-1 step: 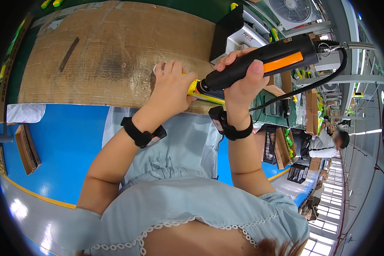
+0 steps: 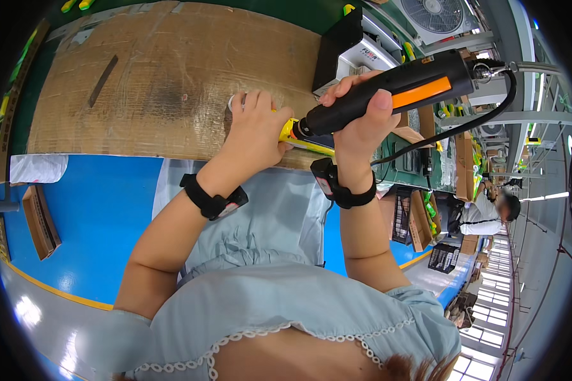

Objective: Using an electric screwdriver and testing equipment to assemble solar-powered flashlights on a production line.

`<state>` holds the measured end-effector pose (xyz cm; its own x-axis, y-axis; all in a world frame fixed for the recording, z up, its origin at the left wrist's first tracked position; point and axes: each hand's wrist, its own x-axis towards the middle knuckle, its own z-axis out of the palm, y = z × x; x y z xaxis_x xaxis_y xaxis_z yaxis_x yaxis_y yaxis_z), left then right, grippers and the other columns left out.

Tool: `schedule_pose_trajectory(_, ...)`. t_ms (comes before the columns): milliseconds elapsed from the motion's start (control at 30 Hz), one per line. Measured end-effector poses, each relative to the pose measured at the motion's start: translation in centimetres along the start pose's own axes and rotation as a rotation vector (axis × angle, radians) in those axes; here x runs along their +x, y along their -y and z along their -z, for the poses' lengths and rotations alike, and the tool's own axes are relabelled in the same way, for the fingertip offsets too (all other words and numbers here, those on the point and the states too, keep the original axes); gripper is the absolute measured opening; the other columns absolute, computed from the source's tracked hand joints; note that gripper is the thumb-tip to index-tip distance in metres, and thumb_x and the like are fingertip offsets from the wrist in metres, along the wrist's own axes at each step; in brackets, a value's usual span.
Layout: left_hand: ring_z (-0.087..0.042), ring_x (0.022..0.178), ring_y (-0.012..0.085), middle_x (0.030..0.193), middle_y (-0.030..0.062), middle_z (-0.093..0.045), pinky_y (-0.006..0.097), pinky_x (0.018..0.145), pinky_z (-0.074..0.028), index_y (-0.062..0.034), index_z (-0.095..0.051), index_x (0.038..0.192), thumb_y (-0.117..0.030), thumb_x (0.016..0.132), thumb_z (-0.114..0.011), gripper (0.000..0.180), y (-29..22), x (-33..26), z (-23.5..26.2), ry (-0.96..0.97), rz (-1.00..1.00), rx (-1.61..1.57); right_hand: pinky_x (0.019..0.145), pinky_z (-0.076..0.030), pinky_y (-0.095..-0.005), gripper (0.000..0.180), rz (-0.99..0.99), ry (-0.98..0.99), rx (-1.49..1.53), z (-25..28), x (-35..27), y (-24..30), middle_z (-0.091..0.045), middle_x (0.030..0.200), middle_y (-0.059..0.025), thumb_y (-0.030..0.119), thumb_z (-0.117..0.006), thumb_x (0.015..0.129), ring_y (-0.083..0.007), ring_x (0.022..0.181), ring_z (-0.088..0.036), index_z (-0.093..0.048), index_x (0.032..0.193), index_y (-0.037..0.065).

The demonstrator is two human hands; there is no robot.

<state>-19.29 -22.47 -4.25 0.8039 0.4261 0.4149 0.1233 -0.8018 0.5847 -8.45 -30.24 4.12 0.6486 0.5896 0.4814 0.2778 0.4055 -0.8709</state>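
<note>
My right hand (image 2: 365,120) is wrapped round a black electric screwdriver (image 2: 419,89) with an orange strip on its side. The screwdriver lies tilted, its nose pointing down and left. Its front end meets a yellow and black part (image 2: 308,145) at the near edge of the cardboard-covered bench. My left hand (image 2: 255,130) is closed over the left end of that part and holds it against the cardboard. Its fingers and the screwdriver hide most of the part, so its full shape cannot be seen. A small whitish round edge (image 2: 231,103) shows beside the left fingers.
Brown cardboard (image 2: 190,57) covers the bench, with a dark flat strip (image 2: 103,80) at its left. A black and silver box (image 2: 356,54) stands at the back right. From the screwdriver's rear a black cable (image 2: 483,127) loops down. Farther right, a person (image 2: 489,213) sits beside crates.
</note>
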Motion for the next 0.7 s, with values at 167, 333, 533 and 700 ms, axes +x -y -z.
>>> schedule_pose_trajectory(167,-0.044,0.103,0.0287,0.096,0.0099,-0.046,0.049,0.096,-0.026,-0.013,-0.061,0.099,-0.016,0.057,-0.08,0.046,-0.1,0.3,0.1,0.001,-0.016,-0.006,0.058,-0.049,-0.0355,0.051,0.005,0.018,0.017,0.2,0.0,0.0,-0.053,0.069,-0.0126,0.047,-0.06,0.081,-0.0233,0.058,-0.056,-0.046,0.096,0.001)
schedule_pose_trajectory(333,-0.043,0.103,0.0289,0.097,0.0101,-0.046,0.048,0.096,-0.027,-0.0118,-0.06,0.101,-0.017,0.057,-0.08,0.048,-0.1,0.4,0.1,0.013,-0.026,0.025,0.055,-0.048,-0.028,0.036,0.054,0.044,0.158,-0.1,-0.2,-0.1,-0.056,0.07,-0.0098,0.03,-0.066,0.081,-0.0176,0.059,-0.057,-0.048,0.091,0.0)
schedule_pose_trajectory(533,-0.042,0.105,0.0325,0.1,0.0121,-0.047,0.048,0.097,-0.027,-0.0107,-0.059,0.102,-0.019,0.06,-0.079,0.047,0.1,0.3,0.3,0.099,-0.034,0.065,0.058,-0.05,-0.0325,0.055,0.176,-0.037,0.266,1.9,0.3,2.6,-0.056,0.074,-0.0098,0.049,-0.067,0.077,-0.0207,0.062,-0.058,-0.045,0.101,0.004)
schedule_pose_trajectory(700,-0.041,0.108,0.0351,0.104,0.0147,-0.047,0.048,0.098,-0.027,-0.0063,-0.055,0.106,-0.016,0.063,-0.076,0.05,0.2,-0.2,0.7,0.1,-0.091,0.065,0.053,-0.05,-0.0358,0.051,0.342,-0.212,0.193,5.7,4.2,6.8,-0.054,0.072,-0.011,0.048,-0.059,0.084,-0.0228,0.058,-0.056,-0.044,0.103,0.003)
